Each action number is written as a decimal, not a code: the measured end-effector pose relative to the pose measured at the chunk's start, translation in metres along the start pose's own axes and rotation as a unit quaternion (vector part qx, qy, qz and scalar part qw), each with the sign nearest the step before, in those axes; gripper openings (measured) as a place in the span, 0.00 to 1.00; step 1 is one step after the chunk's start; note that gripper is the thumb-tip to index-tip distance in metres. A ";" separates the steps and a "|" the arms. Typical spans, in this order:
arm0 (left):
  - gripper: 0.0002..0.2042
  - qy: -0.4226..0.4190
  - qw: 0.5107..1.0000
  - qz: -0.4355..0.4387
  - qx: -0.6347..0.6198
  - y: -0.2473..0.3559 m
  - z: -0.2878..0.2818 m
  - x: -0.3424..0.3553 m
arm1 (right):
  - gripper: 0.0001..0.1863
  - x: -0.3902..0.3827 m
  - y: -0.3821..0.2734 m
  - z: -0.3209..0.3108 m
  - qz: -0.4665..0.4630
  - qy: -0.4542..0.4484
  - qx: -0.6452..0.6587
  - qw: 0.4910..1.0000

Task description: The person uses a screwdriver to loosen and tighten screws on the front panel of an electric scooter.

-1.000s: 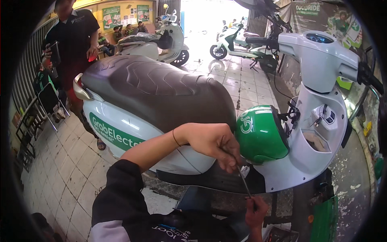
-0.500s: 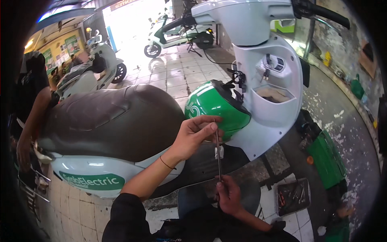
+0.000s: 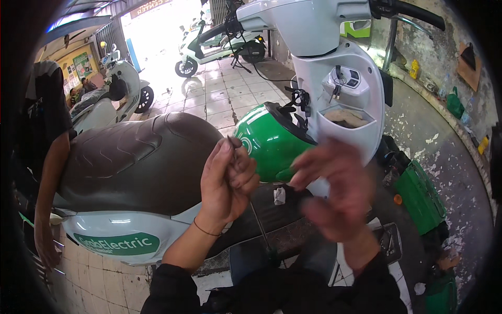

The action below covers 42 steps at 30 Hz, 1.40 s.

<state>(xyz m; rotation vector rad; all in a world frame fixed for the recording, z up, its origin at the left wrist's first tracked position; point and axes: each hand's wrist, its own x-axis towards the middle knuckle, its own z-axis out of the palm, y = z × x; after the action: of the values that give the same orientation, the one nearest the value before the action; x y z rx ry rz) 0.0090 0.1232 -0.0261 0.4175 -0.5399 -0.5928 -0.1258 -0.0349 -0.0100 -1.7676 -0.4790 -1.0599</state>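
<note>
Head view: the person's left hand is now holding a thin dark rod alone, since the right hand, gripping its lower end half a second ago, is coming away and blurring with motion. That is probably leaving the left grip to steady the rod by itself.

The left fingers are clenching round its upper part; what looks like its tip is poking out above thumb and forefinger, while the shaft is slanting down toward the lap. I cannot tell whether the lower end is touching anything. The right fingers are hanging parted and curved, well apart from the rod, with nothing showing between them.

Beyond the hands, a crumpled white scrap is lying on the dark footboard, and a green helmet is resting between the brown seat and the front shield. Farther off, another scooter is standing near the bright doorway.
</note>
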 end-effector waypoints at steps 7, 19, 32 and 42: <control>0.09 0.001 0.997 -0.020 0.070 0.003 -0.021 -0.013 | 0.20 0.044 -0.043 -0.035 -0.041 0.026 -0.051 0.998; 0.12 0.008 0.978 0.020 0.207 -0.002 -0.031 -0.024 | 0.25 -0.010 -0.104 -0.092 0.205 -0.004 -0.228 0.952; 0.11 -0.039 0.994 -0.093 0.045 -0.044 -0.065 -0.004 | 0.32 -0.113 -0.149 -0.265 0.542 0.167 -0.632 0.528; 0.07 -0.033 0.992 -0.123 -0.011 -0.025 0.000 0.032 | 0.32 -0.177 0.045 -0.196 0.604 -0.045 -0.316 0.731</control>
<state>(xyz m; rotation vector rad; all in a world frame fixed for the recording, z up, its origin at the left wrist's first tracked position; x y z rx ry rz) 0.0209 0.0848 -0.0280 0.4480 -0.5476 -0.8505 -0.2757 -0.2030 -0.1542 -2.1051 1.0488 -0.1338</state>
